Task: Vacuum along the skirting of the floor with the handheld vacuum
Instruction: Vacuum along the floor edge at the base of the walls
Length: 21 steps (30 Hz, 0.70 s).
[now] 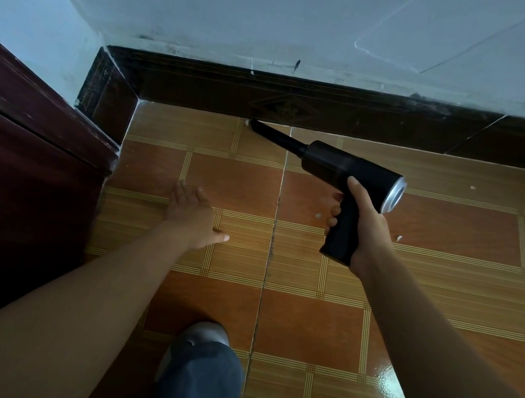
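Our right hand (362, 225) clasps the handle of the black handheld vacuum (352, 168), its nozzle (277, 137) tip meeting the dark skirting (303, 109) at the far edge of the floor (428, 294). Our left hand (191, 215) lies flat there, fingers (183, 190) straight, nearer the far-left corner. White crumbs (398, 237) dot the right side.

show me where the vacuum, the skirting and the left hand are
vacuum (351, 170), head view, on its black barrel
skirting (202, 93), head view, on its dark front face
left hand (191, 215), head view, on the back of the hand
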Tool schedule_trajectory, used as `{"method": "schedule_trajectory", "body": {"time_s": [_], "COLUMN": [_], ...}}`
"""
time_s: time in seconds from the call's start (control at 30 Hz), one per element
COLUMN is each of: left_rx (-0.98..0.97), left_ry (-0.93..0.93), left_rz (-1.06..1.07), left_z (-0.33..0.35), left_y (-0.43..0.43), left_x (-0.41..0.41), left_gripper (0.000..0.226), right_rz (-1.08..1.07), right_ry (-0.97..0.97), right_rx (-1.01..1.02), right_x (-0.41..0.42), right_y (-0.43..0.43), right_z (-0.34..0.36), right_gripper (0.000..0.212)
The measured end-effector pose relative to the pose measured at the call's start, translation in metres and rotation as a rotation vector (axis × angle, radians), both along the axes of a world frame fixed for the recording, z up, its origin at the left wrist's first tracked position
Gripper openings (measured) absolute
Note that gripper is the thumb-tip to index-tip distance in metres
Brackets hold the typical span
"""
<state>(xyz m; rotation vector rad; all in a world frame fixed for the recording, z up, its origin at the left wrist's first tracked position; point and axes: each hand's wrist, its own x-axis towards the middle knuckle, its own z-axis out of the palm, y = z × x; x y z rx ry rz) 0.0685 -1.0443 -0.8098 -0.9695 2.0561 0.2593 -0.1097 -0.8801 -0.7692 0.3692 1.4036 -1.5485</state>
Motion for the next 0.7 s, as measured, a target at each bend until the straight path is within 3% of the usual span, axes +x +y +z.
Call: {"method": "schedule_trajectory", "body": {"time_s": [0.5,0.7], "left_rx": [-0.006,-0.02], "left_ry": [0.04,0.056], "left_rz": [-0.023,-0.034], "left_z": [0.003,-0.001], "left_y": [0.0,-0.001], "left_x": [0.006,0.01], "left_gripper": [0.107,0.108], "right_rz": [0.059,0.088], "right_ry": [0.082,0.121], "right_rx": [0.005,0.025], "right_x": [0.011,0.007], "right_y": [-0.03,-0.028], "right_z": [-0.003,-0.002], "right_gripper": [0.042,0.037]}}
